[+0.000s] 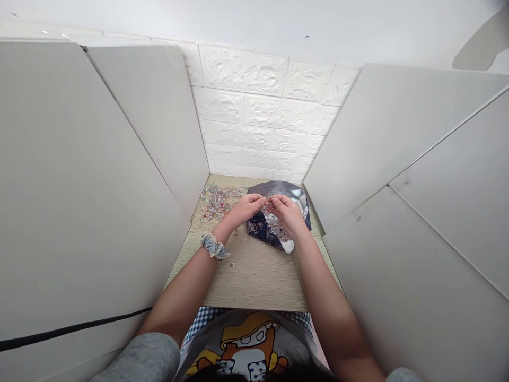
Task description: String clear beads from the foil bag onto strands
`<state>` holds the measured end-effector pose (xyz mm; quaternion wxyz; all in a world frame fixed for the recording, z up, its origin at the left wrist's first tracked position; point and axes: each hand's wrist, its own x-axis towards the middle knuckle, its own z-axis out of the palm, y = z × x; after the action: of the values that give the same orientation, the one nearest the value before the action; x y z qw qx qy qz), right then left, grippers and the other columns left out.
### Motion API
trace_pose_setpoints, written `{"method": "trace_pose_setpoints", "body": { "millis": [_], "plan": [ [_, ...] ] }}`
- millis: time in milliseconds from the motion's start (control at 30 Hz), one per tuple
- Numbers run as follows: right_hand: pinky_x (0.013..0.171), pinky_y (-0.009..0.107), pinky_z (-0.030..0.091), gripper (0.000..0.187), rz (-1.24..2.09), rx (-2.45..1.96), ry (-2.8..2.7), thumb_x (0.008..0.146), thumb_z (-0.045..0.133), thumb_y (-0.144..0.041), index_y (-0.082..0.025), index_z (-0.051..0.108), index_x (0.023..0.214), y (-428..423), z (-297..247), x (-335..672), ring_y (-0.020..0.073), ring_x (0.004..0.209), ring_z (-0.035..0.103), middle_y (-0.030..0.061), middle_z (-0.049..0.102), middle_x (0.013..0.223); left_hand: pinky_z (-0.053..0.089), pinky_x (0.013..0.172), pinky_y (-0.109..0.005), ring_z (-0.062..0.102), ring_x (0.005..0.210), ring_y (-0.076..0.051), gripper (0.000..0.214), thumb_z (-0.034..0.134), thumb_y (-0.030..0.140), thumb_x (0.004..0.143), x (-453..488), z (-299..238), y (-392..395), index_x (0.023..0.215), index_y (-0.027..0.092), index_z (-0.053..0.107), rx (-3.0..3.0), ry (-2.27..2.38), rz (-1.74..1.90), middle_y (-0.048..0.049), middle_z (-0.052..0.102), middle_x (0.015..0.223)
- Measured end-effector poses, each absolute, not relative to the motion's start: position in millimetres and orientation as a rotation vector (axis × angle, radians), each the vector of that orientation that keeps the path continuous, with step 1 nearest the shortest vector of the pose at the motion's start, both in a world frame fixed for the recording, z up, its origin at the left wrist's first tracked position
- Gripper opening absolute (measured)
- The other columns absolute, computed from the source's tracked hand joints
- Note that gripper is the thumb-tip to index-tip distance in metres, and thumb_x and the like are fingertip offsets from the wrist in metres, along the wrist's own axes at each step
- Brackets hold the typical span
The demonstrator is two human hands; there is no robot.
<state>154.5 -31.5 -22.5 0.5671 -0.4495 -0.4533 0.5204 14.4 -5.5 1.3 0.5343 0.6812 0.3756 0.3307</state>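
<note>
Two hands are raised over a dark patterned foil pouch (278,189), the left hand (243,208) and right hand (286,213) brought together at the fingertips; whether anything is gripped cannot be told. Loose bead strands (218,202) are laid beside the pouch on a wood-look board (254,281).

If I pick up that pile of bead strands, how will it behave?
The bead strands probably hang floppy, since they lie in loose loops. They look light, and any loose round beads may roll.
</note>
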Motion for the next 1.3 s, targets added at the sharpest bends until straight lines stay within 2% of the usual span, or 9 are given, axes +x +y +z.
{"method": "trace_pose_setpoints", "body": {
  "millis": [200,700,1100,1300],
  "plan": [
    [0.076,0.026,0.045,0.017,1.46,-0.814,-0.861,0.064,0.063,-0.032,-0.019,0.057,0.073,-34.3,-22.1,151.9,0.0093,0.073,0.057,-0.0011,0.06,0.072,0.023,0.043,-0.019,0.03,0.043,-0.004,0.032,0.044,0.043,0.071,15.3,5.6,-9.8,0.062,0.014,0.049,1.646,0.899,0.777,0.0056,0.036,0.046],
    [0.079,0.027,0.045,0.017,1.461,-0.816,-0.839,0.063,0.064,-0.03,-0.02,0.056,0.074,-34.4,-23.2,149.6,0.0094,0.075,0.057,-0.0017,0.06,0.075,0.023,0.043,-0.019,0.031,0.044,-0.004,0.029,0.047,0.039,0.069,15.4,2.3,-6.5,0.068,0.012,0.056,1.642,0.914,0.794,0.0055,0.037,0.046],
    [0.079,0.026,0.045,0.017,1.451,-0.825,-0.858,0.063,0.064,-0.03,-0.019,0.056,0.075,-35.9,-21.9,148.7,0.009,0.075,0.057,-0.0017,0.06,0.074,0.022,0.042,-0.019,0.03,0.043,-0.004,0.028,0.047,0.038,0.069,14.2,5.1,-8.1,0.064,0.012,0.054,1.634,0.926,0.789,0.0051,0.037,0.046],
    [0.08,0.029,0.045,0.019,1.433,-0.84,-0.891,0.062,0.064,-0.031,-0.019,0.056,0.074,-36.8,-20.4,147.2,0.0095,0.073,0.057,-0.0015,0.06,0.073,0.024,0.041,-0.018,0.034,0.042,-0.004,0.031,0.047,0.04,0.07,13.6,1.1,-5.3,0.055,0.013,0.05,1.64,0.913,0.782,0.0037,0.041,0.046]
  ]
}}
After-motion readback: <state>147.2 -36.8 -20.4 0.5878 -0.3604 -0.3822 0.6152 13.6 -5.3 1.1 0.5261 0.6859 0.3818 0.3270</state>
